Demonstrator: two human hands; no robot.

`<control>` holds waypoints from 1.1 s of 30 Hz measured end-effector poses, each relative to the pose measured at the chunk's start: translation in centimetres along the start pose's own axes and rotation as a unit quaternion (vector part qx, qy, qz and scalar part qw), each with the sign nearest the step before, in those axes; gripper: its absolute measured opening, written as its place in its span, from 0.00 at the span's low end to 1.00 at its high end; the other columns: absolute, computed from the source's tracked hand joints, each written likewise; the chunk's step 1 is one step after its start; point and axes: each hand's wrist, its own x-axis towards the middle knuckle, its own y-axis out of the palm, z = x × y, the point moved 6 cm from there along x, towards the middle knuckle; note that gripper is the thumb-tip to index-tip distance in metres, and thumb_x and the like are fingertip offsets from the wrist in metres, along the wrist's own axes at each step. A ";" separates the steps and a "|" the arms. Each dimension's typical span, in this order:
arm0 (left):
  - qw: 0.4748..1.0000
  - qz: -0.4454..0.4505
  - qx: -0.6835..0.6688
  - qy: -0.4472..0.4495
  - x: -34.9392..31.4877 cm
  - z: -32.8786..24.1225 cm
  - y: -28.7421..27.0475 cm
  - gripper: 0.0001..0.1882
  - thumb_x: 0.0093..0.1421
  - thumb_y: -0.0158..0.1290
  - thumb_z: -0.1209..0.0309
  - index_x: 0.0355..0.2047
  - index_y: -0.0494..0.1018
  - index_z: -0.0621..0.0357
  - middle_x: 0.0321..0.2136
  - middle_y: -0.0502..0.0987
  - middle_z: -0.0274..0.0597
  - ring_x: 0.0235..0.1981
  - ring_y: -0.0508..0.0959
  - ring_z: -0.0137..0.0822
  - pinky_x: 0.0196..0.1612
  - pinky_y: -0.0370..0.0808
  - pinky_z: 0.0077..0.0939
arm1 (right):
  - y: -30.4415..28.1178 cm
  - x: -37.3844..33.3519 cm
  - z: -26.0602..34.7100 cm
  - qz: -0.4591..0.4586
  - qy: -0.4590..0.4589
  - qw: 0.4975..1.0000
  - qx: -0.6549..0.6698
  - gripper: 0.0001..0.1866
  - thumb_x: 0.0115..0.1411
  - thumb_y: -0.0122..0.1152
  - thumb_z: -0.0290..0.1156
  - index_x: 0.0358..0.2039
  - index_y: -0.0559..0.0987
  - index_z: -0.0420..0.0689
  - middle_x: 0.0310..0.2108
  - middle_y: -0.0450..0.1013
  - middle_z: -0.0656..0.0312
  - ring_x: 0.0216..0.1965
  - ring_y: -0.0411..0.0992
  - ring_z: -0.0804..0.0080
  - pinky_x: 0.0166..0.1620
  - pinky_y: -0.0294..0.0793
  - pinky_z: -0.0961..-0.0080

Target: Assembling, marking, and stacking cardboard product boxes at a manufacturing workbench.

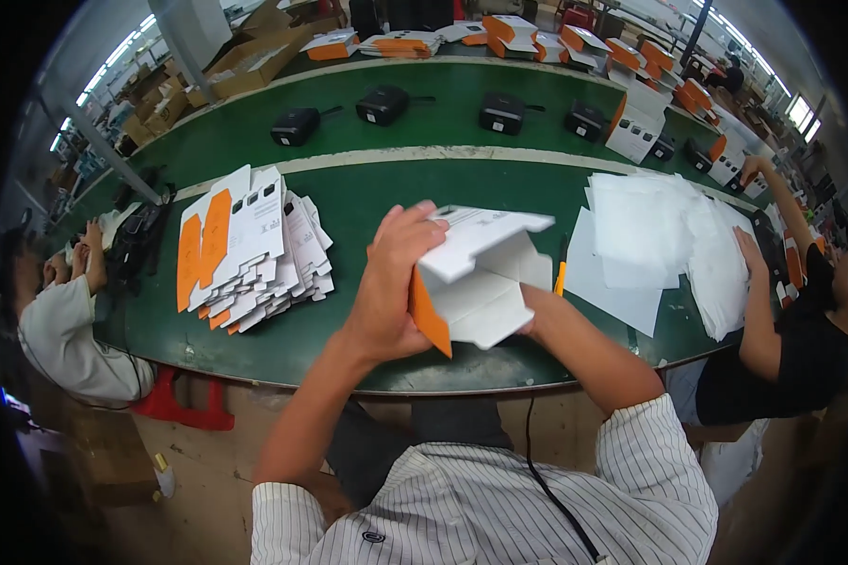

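Note:
A white and orange folding carton point(485, 306) is held up over the near part of the green table, its open end with loose flaps turned toward me. My left hand point(391, 273) wraps round its left side, the fingers over the top and the thumb low by the orange panel. At the carton's right side, my right hand point(542, 315) grips near the lower flaps; most of its fingers are hidden behind the cardboard. To the left lies a pile of flat, unfolded cartons point(254, 250), white with orange panels.
White padded sheets point(641, 235) lie at the right, beside an orange pen-like tool point(562, 271). Black devices with straps point(502, 113) stand along the conveyor point(433, 118) beyond. Folded boxes point(509, 33) line the far side. Co-workers sit left point(75, 330) and right point(773, 339).

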 end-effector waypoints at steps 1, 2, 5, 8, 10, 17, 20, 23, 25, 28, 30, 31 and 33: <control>0.998 0.011 -0.052 -0.041 0.5 -0.1 -0.7 0.42 0.38 0.70 0.65 0.53 0.60 0.58 0.48 0.70 0.48 0.52 0.71 0.52 0.62 0.55 0.52 | -0.1 -0.8 0.2 -0.229 -0.017 0.938 -0.260 0.26 0.64 0.47 0.53 0.55 0.69 0.49 0.47 0.73 0.58 0.49 0.73 0.63 0.47 0.77 0.66; 0.997 0.010 -0.046 -0.058 0.2 0.5 -1.3 0.43 0.38 0.71 0.67 0.53 0.60 0.59 0.48 0.70 0.47 0.51 0.72 0.45 0.60 0.61 0.45 | -0.2 -1.5 1.5 -0.228 0.012 0.852 -0.472 0.26 0.65 0.47 0.51 0.56 0.67 0.47 0.48 0.71 0.55 0.48 0.73 0.59 0.42 0.79 0.63; 0.930 -0.040 -0.248 -0.267 0.5 1.0 -1.9 0.42 0.42 0.71 0.74 0.54 0.57 0.60 0.46 0.70 0.41 0.50 0.71 0.31 0.51 0.70 0.27 | -0.1 -3.6 7.2 -0.301 -0.035 0.668 -0.680 0.32 0.63 0.51 0.52 0.61 0.60 0.48 0.55 0.66 0.51 0.55 0.68 0.55 0.50 0.73 0.56; 0.894 -0.023 -0.303 -0.328 -0.5 2.3 -0.9 0.43 0.41 0.71 0.75 0.54 0.56 0.60 0.46 0.70 0.41 0.49 0.71 0.30 0.51 0.69 0.27 | 6.9 -3.6 4.4 -0.069 -0.252 0.672 -0.693 0.49 0.58 0.58 0.57 0.68 0.45 0.47 0.64 0.52 0.56 0.64 0.53 0.64 0.63 0.54 0.65; 0.906 -0.016 -0.296 -0.301 -0.5 2.2 0.3 0.37 0.48 0.68 0.68 0.52 0.57 0.60 0.45 0.70 0.41 0.48 0.71 0.30 0.51 0.69 0.26 | 8.7 -2.1 2.2 -0.076 -0.276 0.694 -0.660 0.42 0.62 0.57 0.49 0.66 0.48 0.42 0.59 0.60 0.53 0.59 0.59 0.66 0.61 0.58 0.66; 0.850 -0.122 -0.361 -0.363 -0.9 3.3 1.3 0.33 0.60 0.54 0.52 0.54 0.56 0.62 0.47 0.68 0.43 0.49 0.69 0.32 0.53 0.67 0.29 | 7.8 -0.6 1.7 -0.186 -0.319 0.816 -0.444 0.34 0.64 0.56 0.40 0.63 0.52 0.42 0.53 0.65 0.57 0.55 0.62 0.71 0.57 0.62 0.71; 0.889 -0.157 -0.316 -0.293 -0.5 2.8 0.5 0.41 0.56 0.59 0.51 0.59 0.53 0.59 0.52 0.64 0.45 0.52 0.67 0.36 0.55 0.66 0.33 | 7.9 -0.5 2.0 -0.155 -0.353 0.788 -0.479 0.35 0.63 0.58 0.42 0.63 0.53 0.43 0.54 0.63 0.57 0.56 0.61 0.71 0.57 0.62 0.70; 0.895 -0.133 -0.357 -0.234 -0.4 2.4 0.7 0.49 0.45 0.68 0.48 0.59 0.53 0.53 0.52 0.62 0.44 0.51 0.66 0.37 0.54 0.66 0.33 | 8.2 -1.0 2.7 -0.133 -0.423 0.727 -0.525 0.35 0.61 0.60 0.46 0.61 0.55 0.46 0.53 0.61 0.58 0.55 0.61 0.72 0.56 0.63 0.72; 0.889 -0.151 -0.357 -0.245 -1.0 3.7 0.5 0.45 0.45 0.68 0.48 0.55 0.56 0.53 0.50 0.63 0.43 0.49 0.67 0.36 0.52 0.67 0.32 | 7.7 -0.5 2.8 -0.047 -0.380 0.712 -0.588 0.32 0.58 0.62 0.49 0.56 0.61 0.48 0.51 0.60 0.60 0.52 0.61 0.73 0.54 0.62 0.74; 0.886 -0.185 -0.348 -0.245 -1.3 4.6 0.2 0.34 0.49 0.64 0.45 0.43 0.61 0.54 0.44 0.64 0.41 0.43 0.68 0.33 0.48 0.67 0.29 | 7.2 -0.1 2.7 -0.019 -0.351 0.715 -0.605 0.28 0.57 0.62 0.54 0.47 0.68 0.47 0.50 0.59 0.60 0.51 0.60 0.72 0.54 0.62 0.74; 0.913 -0.178 -0.305 -0.204 -1.3 4.3 -0.2 0.32 0.53 0.58 0.40 0.40 0.62 0.55 0.43 0.64 0.42 0.43 0.68 0.34 0.47 0.66 0.28 | 7.1 -0.2 2.8 0.000 -0.351 0.725 -0.592 0.26 0.58 0.60 0.56 0.44 0.70 0.47 0.51 0.58 0.59 0.51 0.60 0.71 0.55 0.62 0.72; 0.916 -0.188 -0.285 -0.210 -1.2 3.9 -0.2 0.32 0.57 0.47 0.36 0.37 0.63 0.56 0.42 0.64 0.44 0.44 0.68 0.35 0.49 0.65 0.29 | 7.3 -0.2 2.7 0.019 -0.353 0.735 -0.579 0.26 0.59 0.57 0.57 0.40 0.71 0.47 0.52 0.58 0.59 0.52 0.60 0.70 0.55 0.61 0.71; 0.918 -0.175 -0.287 -0.211 -1.4 3.5 -0.6 0.33 0.58 0.41 0.34 0.36 0.62 0.55 0.42 0.64 0.46 0.46 0.67 0.38 0.51 0.64 0.33 | 7.8 -0.2 2.2 0.007 -0.327 0.771 -0.547 0.32 0.55 0.55 0.65 0.40 0.71 0.46 0.52 0.58 0.56 0.54 0.59 0.69 0.56 0.61 0.69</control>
